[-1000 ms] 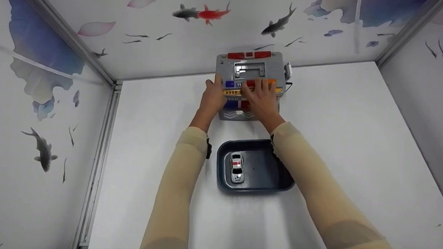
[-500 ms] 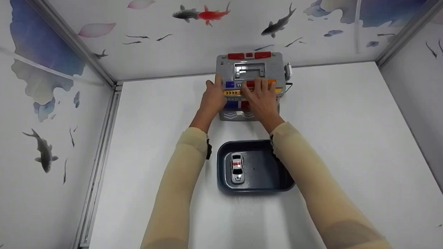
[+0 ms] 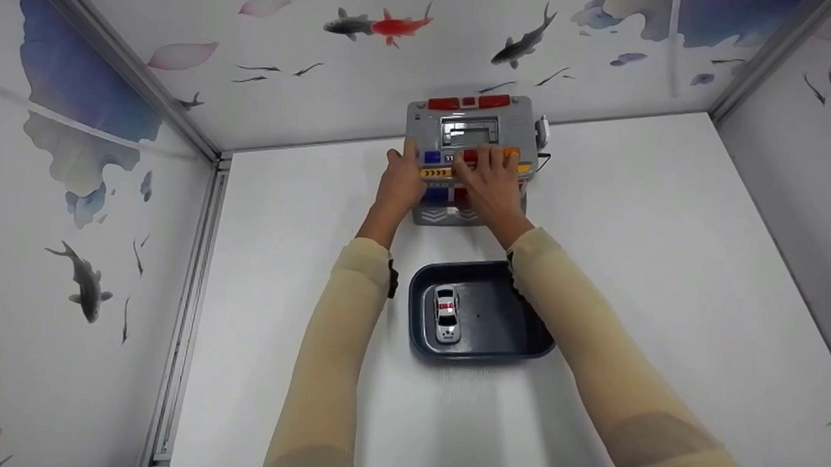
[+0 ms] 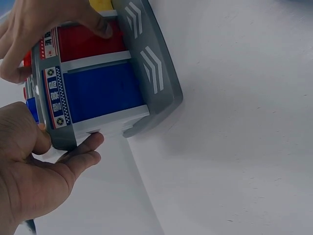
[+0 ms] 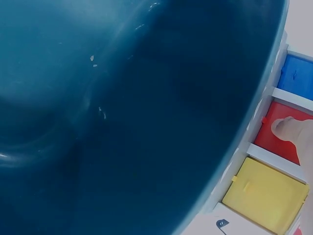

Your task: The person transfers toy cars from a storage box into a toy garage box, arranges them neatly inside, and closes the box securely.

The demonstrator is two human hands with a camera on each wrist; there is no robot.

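A grey toy garage (image 3: 516,130) with red lights on top stands by the back wall. Its front has a blue door (image 4: 102,90), a red door (image 4: 88,41) and a yellow door (image 5: 266,193). My left hand (image 3: 400,181) grips the garage's left side, thumb at the roof edge, fingers against the side wall. The right hand (image 3: 494,191) holds the front roof edge, its fingers over the top and its thumb on the red door. In front of the garage, a silver toy police car (image 3: 446,315) lies in a dark blue tray (image 3: 480,358).
The tray sits below and between both forearms, and the right sleeve (image 3: 578,329) covers its right rim. A white part (image 3: 543,132) juts from the garage's right side. White walls painted with fish enclose the white table (image 3: 663,270).
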